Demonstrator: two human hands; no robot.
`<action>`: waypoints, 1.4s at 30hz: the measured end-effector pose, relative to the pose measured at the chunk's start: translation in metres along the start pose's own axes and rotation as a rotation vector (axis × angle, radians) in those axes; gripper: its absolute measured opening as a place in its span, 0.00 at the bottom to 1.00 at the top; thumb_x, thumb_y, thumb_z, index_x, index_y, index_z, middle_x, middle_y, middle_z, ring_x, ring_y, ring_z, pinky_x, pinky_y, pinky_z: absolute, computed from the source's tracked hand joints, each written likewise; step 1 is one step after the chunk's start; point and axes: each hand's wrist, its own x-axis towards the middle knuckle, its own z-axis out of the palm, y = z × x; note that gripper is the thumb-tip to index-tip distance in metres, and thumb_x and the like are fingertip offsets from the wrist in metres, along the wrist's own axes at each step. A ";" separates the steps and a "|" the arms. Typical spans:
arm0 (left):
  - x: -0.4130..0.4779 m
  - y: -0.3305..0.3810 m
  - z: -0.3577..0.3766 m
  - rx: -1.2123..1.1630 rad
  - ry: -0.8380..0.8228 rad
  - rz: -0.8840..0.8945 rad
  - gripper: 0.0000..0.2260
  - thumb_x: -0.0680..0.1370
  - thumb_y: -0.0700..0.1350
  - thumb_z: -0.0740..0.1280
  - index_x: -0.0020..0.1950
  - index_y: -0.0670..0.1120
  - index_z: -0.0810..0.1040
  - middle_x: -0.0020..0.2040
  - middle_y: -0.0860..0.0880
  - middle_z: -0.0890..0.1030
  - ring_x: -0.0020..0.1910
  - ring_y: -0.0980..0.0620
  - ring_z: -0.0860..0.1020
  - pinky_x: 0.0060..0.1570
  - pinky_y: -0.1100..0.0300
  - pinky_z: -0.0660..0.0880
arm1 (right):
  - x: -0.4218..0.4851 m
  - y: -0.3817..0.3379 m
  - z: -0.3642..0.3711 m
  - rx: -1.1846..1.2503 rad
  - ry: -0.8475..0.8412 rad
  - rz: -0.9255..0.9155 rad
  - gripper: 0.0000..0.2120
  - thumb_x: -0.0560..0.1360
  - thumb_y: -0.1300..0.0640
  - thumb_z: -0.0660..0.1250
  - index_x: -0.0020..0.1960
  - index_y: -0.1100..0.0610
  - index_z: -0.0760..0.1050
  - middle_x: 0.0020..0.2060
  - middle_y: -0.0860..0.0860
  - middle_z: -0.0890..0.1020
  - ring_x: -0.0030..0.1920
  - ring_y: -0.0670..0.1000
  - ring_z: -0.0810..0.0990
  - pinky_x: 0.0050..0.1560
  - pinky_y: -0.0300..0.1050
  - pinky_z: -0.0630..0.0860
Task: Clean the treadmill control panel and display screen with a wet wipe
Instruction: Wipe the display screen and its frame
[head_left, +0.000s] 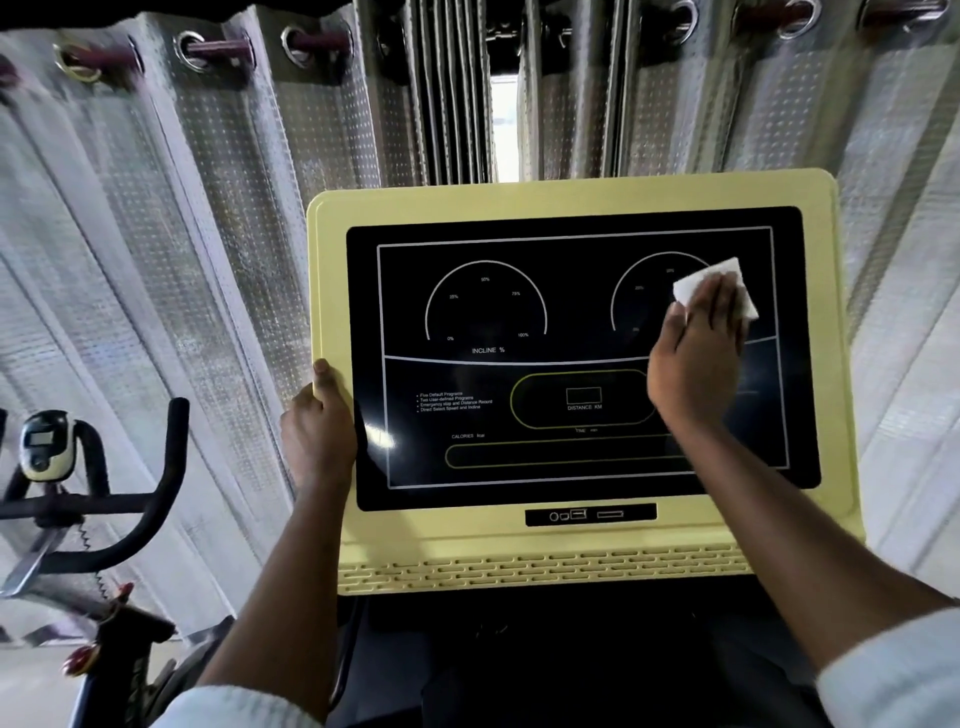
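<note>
The treadmill's pale yellow control panel (467, 540) frames a black display screen (571, 322) with white dial markings. My right hand (696, 358) presses a folded white wet wipe (696, 283) flat against the screen's upper right, over the right dial, with the fingers laid straight on the wipe. My left hand (318, 421) grips the panel's left edge, thumb on the front of the yellow frame, fingers curled behind it.
Silver-grey curtains (218, 234) hang close behind the panel, with a bright gap at the top centre. An exercise bike with black handlebars (130, 499) and a small console stands at the lower left. A port strip (590, 514) sits below the screen.
</note>
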 end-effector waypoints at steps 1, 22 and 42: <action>0.001 -0.001 0.001 0.003 0.000 -0.002 0.38 0.82 0.67 0.43 0.51 0.38 0.80 0.45 0.35 0.80 0.45 0.36 0.78 0.41 0.50 0.69 | -0.018 -0.003 0.002 0.000 0.013 0.020 0.30 0.85 0.47 0.45 0.81 0.63 0.51 0.80 0.60 0.57 0.81 0.57 0.53 0.80 0.55 0.52; -0.003 0.003 -0.004 0.000 -0.020 -0.028 0.37 0.81 0.67 0.44 0.62 0.41 0.80 0.55 0.36 0.81 0.55 0.35 0.78 0.51 0.45 0.73 | -0.062 -0.068 0.022 0.006 -0.141 -0.360 0.29 0.85 0.46 0.47 0.82 0.60 0.53 0.81 0.56 0.57 0.82 0.53 0.52 0.81 0.52 0.51; -0.002 0.002 -0.008 0.008 -0.042 -0.028 0.40 0.79 0.70 0.41 0.57 0.42 0.81 0.49 0.37 0.82 0.48 0.37 0.79 0.49 0.43 0.77 | -0.088 -0.106 0.030 -0.001 -0.066 -0.066 0.31 0.85 0.46 0.47 0.81 0.62 0.52 0.81 0.59 0.56 0.81 0.56 0.52 0.80 0.55 0.53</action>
